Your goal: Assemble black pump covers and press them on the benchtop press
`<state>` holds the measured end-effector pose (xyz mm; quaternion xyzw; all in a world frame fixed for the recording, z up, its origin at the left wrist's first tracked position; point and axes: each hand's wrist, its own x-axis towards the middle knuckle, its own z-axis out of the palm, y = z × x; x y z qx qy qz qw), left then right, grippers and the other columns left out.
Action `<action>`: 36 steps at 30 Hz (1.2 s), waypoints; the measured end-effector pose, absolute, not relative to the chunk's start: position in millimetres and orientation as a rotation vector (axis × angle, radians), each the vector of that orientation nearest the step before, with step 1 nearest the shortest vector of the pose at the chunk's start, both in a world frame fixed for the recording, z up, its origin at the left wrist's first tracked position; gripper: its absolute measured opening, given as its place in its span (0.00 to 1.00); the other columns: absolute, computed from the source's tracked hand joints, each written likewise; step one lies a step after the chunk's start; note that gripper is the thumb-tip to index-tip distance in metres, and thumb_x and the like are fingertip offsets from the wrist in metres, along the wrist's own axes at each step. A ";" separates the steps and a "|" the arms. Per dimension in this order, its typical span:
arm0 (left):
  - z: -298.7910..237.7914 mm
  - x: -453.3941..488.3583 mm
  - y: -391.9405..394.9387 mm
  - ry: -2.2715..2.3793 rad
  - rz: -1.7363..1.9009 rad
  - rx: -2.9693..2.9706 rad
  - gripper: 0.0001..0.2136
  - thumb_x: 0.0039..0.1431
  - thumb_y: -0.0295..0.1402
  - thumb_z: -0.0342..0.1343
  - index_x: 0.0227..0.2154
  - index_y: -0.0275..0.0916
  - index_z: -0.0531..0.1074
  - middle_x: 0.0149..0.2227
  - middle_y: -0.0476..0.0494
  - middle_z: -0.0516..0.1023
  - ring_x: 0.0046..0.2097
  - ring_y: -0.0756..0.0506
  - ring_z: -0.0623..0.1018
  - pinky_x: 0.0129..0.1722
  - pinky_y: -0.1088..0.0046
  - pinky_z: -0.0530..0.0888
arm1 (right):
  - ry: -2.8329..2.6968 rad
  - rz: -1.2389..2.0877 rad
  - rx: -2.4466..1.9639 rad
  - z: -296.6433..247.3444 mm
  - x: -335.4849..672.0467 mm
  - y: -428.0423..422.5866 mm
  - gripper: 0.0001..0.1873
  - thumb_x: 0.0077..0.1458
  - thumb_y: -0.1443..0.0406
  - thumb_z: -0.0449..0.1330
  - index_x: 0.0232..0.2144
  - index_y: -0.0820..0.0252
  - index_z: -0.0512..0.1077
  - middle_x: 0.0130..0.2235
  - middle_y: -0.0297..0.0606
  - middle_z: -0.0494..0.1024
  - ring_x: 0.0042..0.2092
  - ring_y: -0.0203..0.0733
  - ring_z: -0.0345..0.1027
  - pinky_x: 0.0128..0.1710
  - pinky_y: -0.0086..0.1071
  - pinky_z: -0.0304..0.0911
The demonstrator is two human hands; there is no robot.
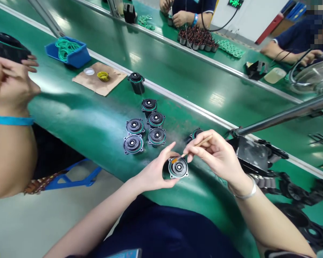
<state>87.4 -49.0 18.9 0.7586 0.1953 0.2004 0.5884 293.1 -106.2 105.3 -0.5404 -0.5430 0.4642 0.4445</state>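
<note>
Near centre, a housing (179, 167) is clasped by the curved left hand (156, 169); a brush (180, 157), pinched in the right hand (218, 156), is held against its top. Brushing seems unfinished; for the ringed housings (157, 136) farther left, cannot tell.

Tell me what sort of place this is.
Most likely a factory assembly line: a long green bench, several near-identical black parts standing on it, and a blue bin of green rings.
</note>
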 end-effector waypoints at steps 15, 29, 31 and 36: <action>5.2 87.5 -46.9 0.447 0.475 1.675 0.52 0.48 0.29 0.67 0.67 0.47 0.36 0.57 0.39 0.69 0.59 0.40 0.71 0.62 0.57 0.66 | -1.732 1.188 -1.459 111.6 296.5 -73.2 0.14 0.59 0.58 0.54 0.39 0.64 0.60 0.34 0.32 0.74 0.33 0.18 0.69 0.36 0.13 0.66; 2.9 91.2 -58.3 0.464 0.573 1.641 0.51 0.48 0.28 0.67 0.67 0.46 0.36 0.54 0.39 0.72 0.56 0.42 0.74 0.59 0.59 0.70 | -1.666 0.720 -1.769 105.7 301.0 -117.4 0.13 0.60 0.60 0.54 0.41 0.63 0.60 0.34 0.34 0.75 0.32 0.19 0.70 0.34 0.12 0.66; 2.9 92.9 -64.9 0.516 0.629 1.672 0.51 0.49 0.28 0.67 0.67 0.46 0.36 0.53 0.39 0.73 0.56 0.42 0.75 0.57 0.59 0.72 | -1.633 0.614 -1.785 103.3 296.5 -128.8 0.13 0.59 0.62 0.55 0.42 0.63 0.59 0.34 0.32 0.75 0.32 0.19 0.71 0.34 0.11 0.67; 0.5 96.4 -83.2 0.700 0.795 1.811 0.50 0.49 0.30 0.66 0.67 0.44 0.36 0.50 0.39 0.75 0.52 0.41 0.77 0.53 0.60 0.75 | -1.619 0.275 -1.820 101.8 277.7 -161.4 0.12 0.55 0.69 0.58 0.41 0.62 0.60 0.34 0.30 0.75 0.33 0.16 0.71 0.35 0.06 0.66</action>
